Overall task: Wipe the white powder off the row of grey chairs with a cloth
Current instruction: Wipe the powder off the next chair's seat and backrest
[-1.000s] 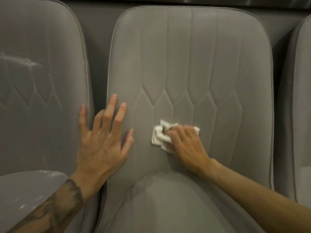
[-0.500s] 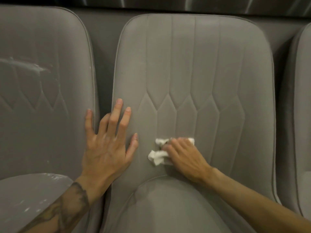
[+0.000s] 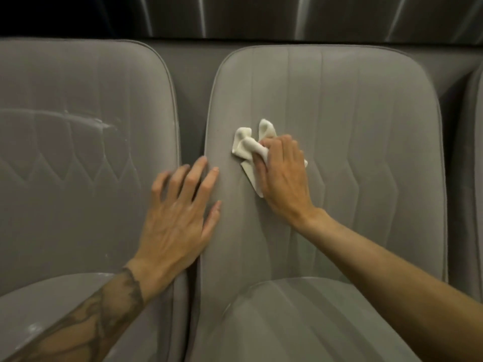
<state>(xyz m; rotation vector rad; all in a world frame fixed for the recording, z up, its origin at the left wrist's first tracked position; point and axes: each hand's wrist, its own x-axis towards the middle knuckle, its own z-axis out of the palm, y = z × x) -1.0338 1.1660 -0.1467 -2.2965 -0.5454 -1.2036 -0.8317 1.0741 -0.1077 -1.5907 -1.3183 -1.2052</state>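
Grey padded chairs stand side by side. My right hand (image 3: 283,178) grips a crumpled white cloth (image 3: 248,146) and presses it against the left part of the middle chair's backrest (image 3: 366,152). My left hand (image 3: 180,218) lies flat with spread fingers across the gap between the left chair's backrest (image 3: 65,178) and the middle one. White powder streaks (image 3: 104,124) mark the left chair's backrest, and specks (image 3: 32,329) lie on its seat. The middle backrest looks free of powder.
A third grey chair (image 3: 475,178) shows at the right edge. The middle chair's seat cushion (image 3: 300,322) fills the lower centre. A dark panel with pale vertical streaks (image 3: 261,17) runs behind the chairs.
My right hand has carried the cloth up the middle backrest and to its left side. My left hand stays on the seam between the chairs. The camera view has tilted up slightly.
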